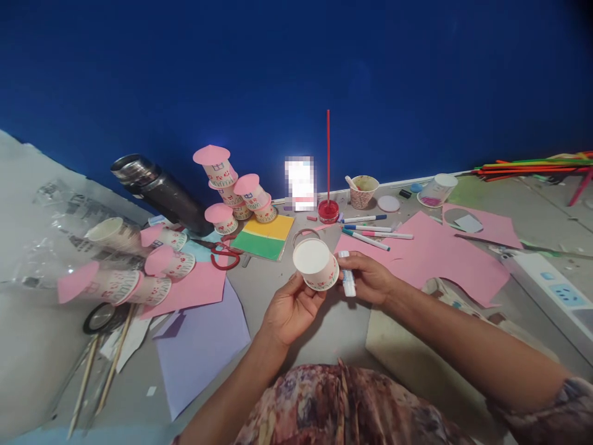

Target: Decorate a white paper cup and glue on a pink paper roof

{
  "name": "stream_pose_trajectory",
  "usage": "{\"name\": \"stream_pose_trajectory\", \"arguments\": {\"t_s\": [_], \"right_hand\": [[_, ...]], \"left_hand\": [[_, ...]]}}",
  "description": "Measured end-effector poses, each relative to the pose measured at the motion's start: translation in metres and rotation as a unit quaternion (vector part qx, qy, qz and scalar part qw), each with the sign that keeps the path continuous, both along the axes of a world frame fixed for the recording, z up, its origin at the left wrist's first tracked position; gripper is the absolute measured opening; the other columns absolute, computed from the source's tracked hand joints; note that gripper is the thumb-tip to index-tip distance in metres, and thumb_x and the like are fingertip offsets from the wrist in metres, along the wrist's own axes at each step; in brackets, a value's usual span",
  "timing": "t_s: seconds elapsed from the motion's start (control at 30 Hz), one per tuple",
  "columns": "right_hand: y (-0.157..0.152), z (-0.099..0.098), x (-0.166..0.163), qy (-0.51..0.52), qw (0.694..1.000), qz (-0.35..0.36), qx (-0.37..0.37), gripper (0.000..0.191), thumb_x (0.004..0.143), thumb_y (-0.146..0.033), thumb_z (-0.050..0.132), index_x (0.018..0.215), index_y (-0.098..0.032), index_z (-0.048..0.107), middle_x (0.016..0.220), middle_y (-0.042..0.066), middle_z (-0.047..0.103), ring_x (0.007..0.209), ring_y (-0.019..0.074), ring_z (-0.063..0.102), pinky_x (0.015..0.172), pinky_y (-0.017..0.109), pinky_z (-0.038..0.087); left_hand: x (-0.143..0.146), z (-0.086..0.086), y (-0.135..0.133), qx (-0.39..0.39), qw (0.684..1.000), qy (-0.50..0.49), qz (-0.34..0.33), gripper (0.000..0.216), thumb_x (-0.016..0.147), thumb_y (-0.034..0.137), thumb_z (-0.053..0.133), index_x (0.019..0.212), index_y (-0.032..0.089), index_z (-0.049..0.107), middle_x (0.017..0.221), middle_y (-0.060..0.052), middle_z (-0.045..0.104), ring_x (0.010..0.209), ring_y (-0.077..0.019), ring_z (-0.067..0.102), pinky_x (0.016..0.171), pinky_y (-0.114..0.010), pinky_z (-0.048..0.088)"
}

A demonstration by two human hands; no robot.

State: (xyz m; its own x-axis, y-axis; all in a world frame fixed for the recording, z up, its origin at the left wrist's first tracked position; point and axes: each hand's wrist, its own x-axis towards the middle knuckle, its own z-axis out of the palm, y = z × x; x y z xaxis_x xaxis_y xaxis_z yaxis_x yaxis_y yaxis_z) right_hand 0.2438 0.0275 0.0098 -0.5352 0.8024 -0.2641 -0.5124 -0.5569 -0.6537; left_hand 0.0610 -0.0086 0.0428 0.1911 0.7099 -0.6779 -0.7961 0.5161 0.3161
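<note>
My left hand (293,309) grips a small white paper cup (319,277) from below and the left. The cup is tilted, with its white round face turned up toward me and red and green drawings on its side. My right hand (368,276) is closed on a white tube with blue print (348,278), held upright close against the cup's right side. Whether the right fingertips touch the cup, I cannot tell. Behind the cup, a thin grey ring (306,233) lies on the table.
At left back stand decorated cups with pink cone roofs (220,167), beside a black flask (160,188) and red scissors (225,256). Several markers (368,235) and pink paper (426,247) lie at right. A red stick (328,161) rises from a small red pot (328,212). A power strip (556,287) borders the right.
</note>
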Motion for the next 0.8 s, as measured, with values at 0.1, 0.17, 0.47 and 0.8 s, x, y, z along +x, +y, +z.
{"name": "stream_pose_trajectory", "arguments": {"t_s": [0.1,0.17,0.47,0.8], "right_hand": [[-0.002,0.001,-0.001,0.014,1.000,-0.005,0.003,0.030,0.067,-0.034,0.090,0.068,-0.015,0.068,0.054,-0.002,0.059,0.050,0.0099,0.051,0.051,0.023,0.050],[-0.002,0.000,-0.001,0.020,1.000,-0.012,0.008,0.030,0.068,-0.035,0.089,0.065,-0.016,0.065,0.054,-0.003,0.057,0.051,0.0101,0.050,0.051,0.023,0.050],[0.013,0.002,0.020,0.019,0.997,-0.069,0.012,0.030,0.066,-0.034,0.088,0.074,-0.020,0.062,0.056,-0.005,0.053,0.052,0.0110,0.044,0.045,0.022,0.044],[0.019,-0.003,0.023,-0.040,0.994,-0.098,0.018,0.024,0.070,-0.030,0.083,0.079,-0.021,0.063,0.058,-0.004,0.051,0.055,0.0131,0.047,0.047,0.024,0.047]], "left_hand": [[0.003,-0.001,-0.002,-0.008,1.000,0.004,0.006,0.041,0.104,0.008,0.045,0.142,0.018,0.057,0.112,-0.010,0.082,0.081,-0.0171,0.078,0.070,-0.028,0.063],[0.004,-0.001,-0.003,0.007,1.000,0.000,0.002,0.036,0.104,0.009,0.047,0.135,0.019,0.062,0.105,-0.008,0.082,0.082,-0.0172,0.078,0.073,-0.030,0.063],[-0.062,0.009,-0.003,0.268,0.855,0.443,-0.038,0.027,0.083,0.029,0.083,0.106,0.017,0.076,0.091,-0.008,0.079,0.088,-0.0219,0.074,0.083,-0.031,0.057],[-0.056,-0.017,-0.015,0.246,0.551,0.768,-0.215,0.012,0.084,0.030,0.067,0.078,0.022,0.061,0.085,-0.002,0.065,0.086,-0.0221,0.062,0.080,-0.035,0.048]]}}
